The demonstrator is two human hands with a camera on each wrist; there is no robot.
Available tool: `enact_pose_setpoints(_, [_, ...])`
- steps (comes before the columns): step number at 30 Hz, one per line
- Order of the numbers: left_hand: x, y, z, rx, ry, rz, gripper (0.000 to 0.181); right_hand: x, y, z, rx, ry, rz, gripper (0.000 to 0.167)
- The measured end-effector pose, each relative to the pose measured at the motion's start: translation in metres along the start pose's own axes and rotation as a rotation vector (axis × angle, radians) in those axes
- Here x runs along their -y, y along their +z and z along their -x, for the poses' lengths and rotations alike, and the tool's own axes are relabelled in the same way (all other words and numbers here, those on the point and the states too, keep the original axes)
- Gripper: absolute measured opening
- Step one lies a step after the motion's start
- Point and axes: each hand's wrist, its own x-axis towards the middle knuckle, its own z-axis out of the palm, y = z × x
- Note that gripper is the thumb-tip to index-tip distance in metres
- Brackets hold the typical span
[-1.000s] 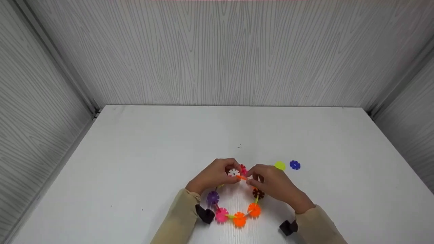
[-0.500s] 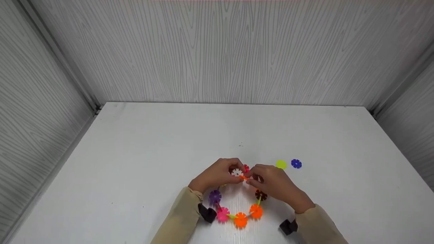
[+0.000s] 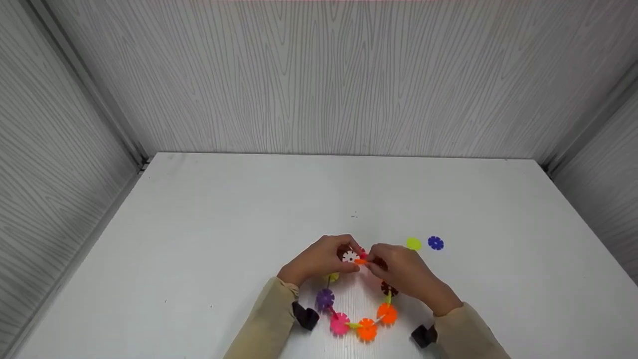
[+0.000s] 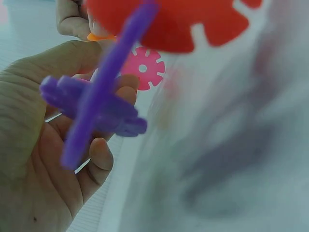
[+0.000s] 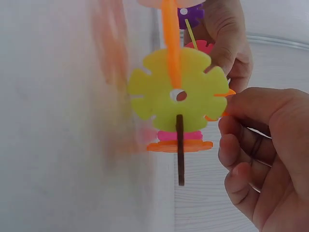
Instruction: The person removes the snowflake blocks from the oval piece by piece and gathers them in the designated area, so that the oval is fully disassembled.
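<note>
Notched plastic snowflake discs are joined into a ring on the table, with a purple disc (image 3: 325,299), a pink disc (image 3: 339,324) and an orange disc (image 3: 367,330) along its near side. At the ring's far side, my left hand (image 3: 316,259) holds the white snowflake disc (image 3: 351,257) between thumb and fingers. Facing it, my right hand (image 3: 401,267) pinches an orange snowflake disc (image 3: 361,261) against the white one. Whether their slots interlock cannot be told. In the right wrist view, a yellow-green disc (image 5: 154,111) with an edge-on brown disc (image 5: 180,159) hangs before the fingers.
A loose yellow disc (image 3: 413,243) and a blue disc (image 3: 435,243) lie on the white table (image 3: 224,209), beyond my right hand. Wood-grain panels (image 3: 319,80) stand at the back and both sides. Black wrist mounts (image 3: 305,316) sit near the ring.
Both hands stay close together, the left edging slightly right. The pinched orange disc shows a broader face beside the white one. The ring's near part has swung right and toward me.
</note>
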Motion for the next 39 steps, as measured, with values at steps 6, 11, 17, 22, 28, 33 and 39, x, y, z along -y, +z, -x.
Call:
enact_pose_setpoints(6, [0.0,0.001,0.0,0.016,-0.003,-0.006,0.026,-0.005,0.0,0.0,0.059,0.008,-0.063,0.006])
enact_pose_setpoints(11, [-0.002,0.001,-0.001,0.02,0.01,-0.022,0.027,-0.009,-0.003,-0.001,0.137,0.009,-0.154,0.006])
enact_pose_setpoints(17, [-0.005,0.001,-0.002,-0.001,0.016,-0.026,0.026,-0.01,-0.005,-0.002,0.14,0.029,-0.205,0.004])
enact_pose_setpoints(22, [-0.008,0.001,-0.001,-0.019,0.019,-0.036,0.027,-0.012,-0.006,-0.002,0.121,-0.002,-0.229,0.005])
enact_pose_setpoints(28, [-0.008,-0.001,-0.002,-0.026,0.051,-0.03,0.026,-0.014,-0.008,-0.003,0.077,-0.068,-0.247,0.008])
enact_pose_setpoints(33, [-0.007,-0.001,-0.002,-0.027,0.035,-0.031,0.027,-0.013,-0.007,-0.002,0.049,-0.099,-0.214,0.009])
enact_pose_setpoints(39, [-0.008,0.001,-0.003,-0.018,0.017,-0.025,0.028,-0.013,-0.006,-0.001,0.027,-0.106,-0.191,0.009])
